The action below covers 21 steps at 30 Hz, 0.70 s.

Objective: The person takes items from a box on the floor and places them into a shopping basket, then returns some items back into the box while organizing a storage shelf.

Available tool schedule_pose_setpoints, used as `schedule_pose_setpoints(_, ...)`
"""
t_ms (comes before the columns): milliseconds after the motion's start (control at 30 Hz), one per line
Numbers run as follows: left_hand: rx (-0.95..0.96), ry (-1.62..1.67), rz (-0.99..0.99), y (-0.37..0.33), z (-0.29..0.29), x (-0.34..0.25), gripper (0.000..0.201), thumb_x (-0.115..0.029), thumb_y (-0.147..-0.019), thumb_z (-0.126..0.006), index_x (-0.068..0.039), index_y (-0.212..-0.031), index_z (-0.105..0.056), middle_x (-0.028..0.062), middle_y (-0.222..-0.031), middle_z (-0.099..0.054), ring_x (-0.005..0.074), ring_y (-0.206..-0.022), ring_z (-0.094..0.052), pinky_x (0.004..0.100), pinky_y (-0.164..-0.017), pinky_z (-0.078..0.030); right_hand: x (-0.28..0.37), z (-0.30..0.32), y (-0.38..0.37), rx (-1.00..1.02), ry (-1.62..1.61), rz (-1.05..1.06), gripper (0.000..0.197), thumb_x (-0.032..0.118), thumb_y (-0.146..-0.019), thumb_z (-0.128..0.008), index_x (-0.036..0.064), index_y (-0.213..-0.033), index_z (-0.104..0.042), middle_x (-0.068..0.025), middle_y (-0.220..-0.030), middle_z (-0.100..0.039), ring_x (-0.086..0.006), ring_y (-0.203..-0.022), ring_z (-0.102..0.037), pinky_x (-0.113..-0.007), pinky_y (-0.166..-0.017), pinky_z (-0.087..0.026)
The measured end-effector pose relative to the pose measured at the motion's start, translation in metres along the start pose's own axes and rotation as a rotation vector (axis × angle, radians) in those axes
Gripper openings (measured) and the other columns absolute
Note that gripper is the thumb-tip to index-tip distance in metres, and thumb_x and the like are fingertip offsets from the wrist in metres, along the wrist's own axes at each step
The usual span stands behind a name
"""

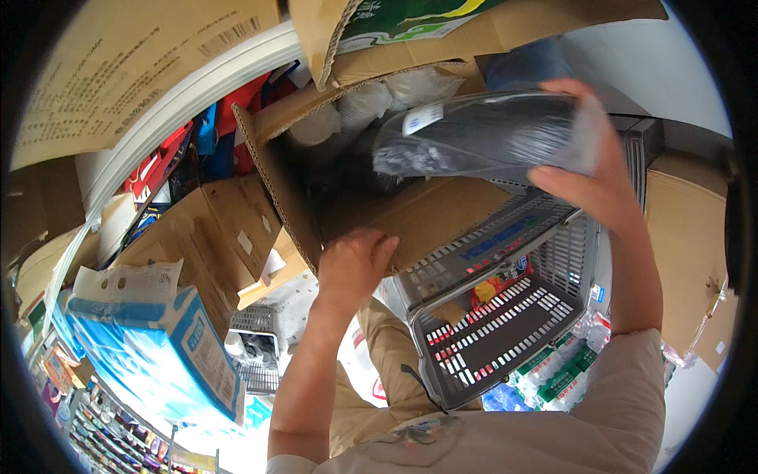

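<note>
In my right hand [596, 170] is a long black bundle in clear plastic wrap [482, 138], with a small white label near its far-left end. My thumb and fingers clamp its right end, and the bundle lies level over the mouth of an open cardboard box [434, 217]. I cannot make out what is inside the wrap. My left hand [359, 257] has its fingers curled over the near edge of that box. Several pale plastic-wrapped packs [367, 107] show at the box's far side, while its left part is in dark shadow.
Below the box stands a grey plastic basket [497, 332] with a red and yellow packet [501, 283] inside. Wrapped bottles [560, 367] lie by its right side. At left are a blue-and-white pack [158, 340] and brown cartons [209, 233]. Another carton [687, 245] stands at right.
</note>
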<state>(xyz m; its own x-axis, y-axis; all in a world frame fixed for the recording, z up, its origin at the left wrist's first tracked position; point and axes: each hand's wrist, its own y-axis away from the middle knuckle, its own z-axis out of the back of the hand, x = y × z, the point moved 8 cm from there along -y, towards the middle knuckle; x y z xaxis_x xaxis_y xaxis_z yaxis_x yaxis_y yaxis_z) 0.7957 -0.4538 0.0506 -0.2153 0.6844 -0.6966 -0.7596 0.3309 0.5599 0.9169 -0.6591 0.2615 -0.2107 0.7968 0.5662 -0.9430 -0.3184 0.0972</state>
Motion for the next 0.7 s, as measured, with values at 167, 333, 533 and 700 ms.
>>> schedule_pose_setpoints(167, -0.130, -0.145, -0.173, 0.022, -0.019, 0.001, 0.039, -0.025, -0.082, -0.065, -0.005, -0.114, -0.058, 0.0157, -0.109, -0.062, 0.0336, -0.096, -0.060, 0.0414, -0.081, -0.049, -0.029, -0.147, -0.044, 0.132, -0.300, -0.012, 0.068, 0.018, -0.066, -0.080, 0.0154, -0.125, -0.045, -0.0041, -0.106, -0.051, -0.0178, -0.099, -0.053, -0.034, -0.086, -0.045)
schedule_pose_setpoints(333, -0.403, -0.008, -0.313, 0.039, 0.005, -0.019, 0.051, -0.017, -0.078, -0.069, 0.001, -0.123, -0.051, 0.0216, -0.124, -0.051, 0.0382, -0.109, -0.053, 0.0438, -0.092, -0.044, -0.029, -0.279, -0.061, 0.178, -0.145, 0.209, 0.075, 0.022, -0.066, -0.079, 0.0121, -0.130, -0.042, -0.0221, -0.122, -0.042, -0.0426, -0.115, -0.045, -0.043, -0.097, -0.042)
schedule_pose_setpoints(533, -0.541, 0.137, -0.420, 0.121, 0.020, -0.013, 0.046, -0.010, -0.073, -0.071, -0.004, -0.117, -0.058, 0.0158, -0.133, -0.046, 0.0355, -0.117, -0.049, 0.0474, -0.096, -0.040, -0.053, -0.403, -0.085, 0.725, 0.318, 0.038, 0.048, 0.029, -0.081, -0.063, 0.0108, -0.124, -0.055, -0.0192, -0.120, -0.058, -0.0376, -0.109, -0.056, -0.045, -0.094, -0.045)
schedule_pose_setpoints(700, -0.506, 0.243, -0.335, 0.209, -0.022, 0.058, 0.034, -0.014, -0.078, -0.065, -0.005, -0.110, -0.059, 0.0127, -0.115, -0.057, 0.0304, -0.105, -0.055, 0.0428, -0.091, -0.043, -0.020, -0.345, -0.080, 0.736, 0.124, 0.019, 0.034, 0.016, -0.085, -0.058, 0.0032, -0.116, -0.059, -0.0198, -0.112, -0.063, -0.0322, -0.105, -0.059, -0.041, -0.092, -0.046)
